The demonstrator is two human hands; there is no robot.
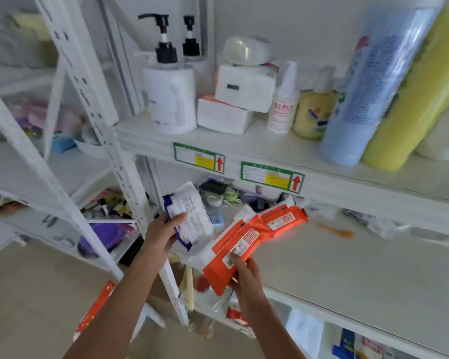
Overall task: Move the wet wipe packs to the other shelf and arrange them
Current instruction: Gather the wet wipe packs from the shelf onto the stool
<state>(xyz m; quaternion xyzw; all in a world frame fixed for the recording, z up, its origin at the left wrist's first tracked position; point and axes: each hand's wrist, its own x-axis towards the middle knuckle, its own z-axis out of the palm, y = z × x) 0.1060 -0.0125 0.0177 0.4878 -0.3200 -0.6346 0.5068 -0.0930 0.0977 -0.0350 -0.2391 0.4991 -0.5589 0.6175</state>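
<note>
Shelving: a white metal rack [322, 257] is standing against a pale wall, its middle shelf mostly bare.
Left hand [163, 234]: it is gripping a white and purple wet wipe pack [189, 216], thumb lying across the front.
Right hand [246, 275]: fingers are closing around the lower end of two orange wet wipe packs [254, 239], which are sticking out above the middle shelf edge.

White-purple wipe pack [189, 216] held tilted; orange wipe packs [254, 239] stacked, held.

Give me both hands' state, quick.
Left hand: closed on the white pack.
Right hand: closed on the orange packs.
</note>
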